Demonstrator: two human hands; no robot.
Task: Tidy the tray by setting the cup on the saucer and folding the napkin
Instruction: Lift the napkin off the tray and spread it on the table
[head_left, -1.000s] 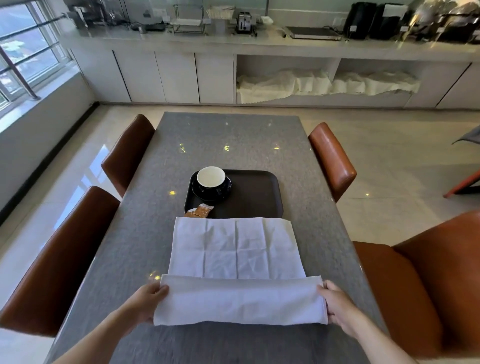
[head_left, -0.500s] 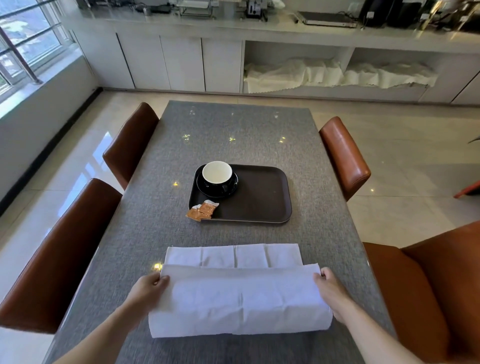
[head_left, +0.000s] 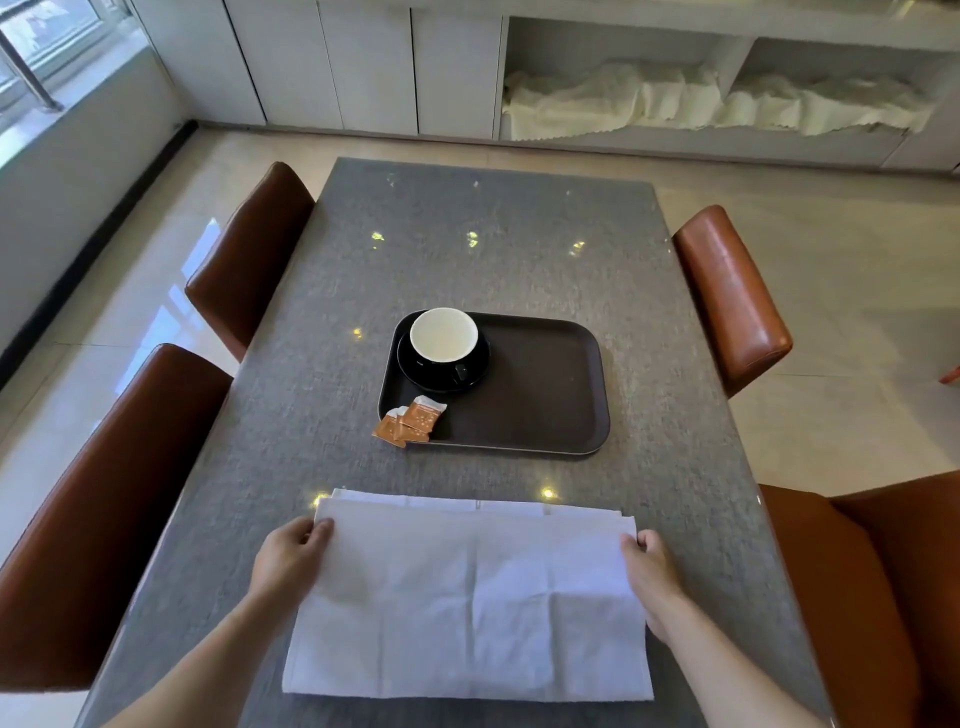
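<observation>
A white napkin (head_left: 467, 597) lies folded in half on the grey table, near the front edge. My left hand (head_left: 291, 558) pinches its far left corner and my right hand (head_left: 649, 571) pinches its far right corner, the top layer almost level with the lower layer's far edge. Beyond it sits a dark brown tray (head_left: 545, 395). In the tray's far left corner a black cup (head_left: 444, 338) with a white inside stands on a black saucer (head_left: 470, 376).
Orange sachets (head_left: 410, 421) hang over the tray's near left corner. Brown leather chairs stand at the left (head_left: 104, 493) and right (head_left: 732, 296) of the table (head_left: 493, 244). White cloths lie in a shelf at the back.
Both hands carried the napkin's near edge away from me, over the rest of the cloth, until it reached the far edge. The camera tilted down.
</observation>
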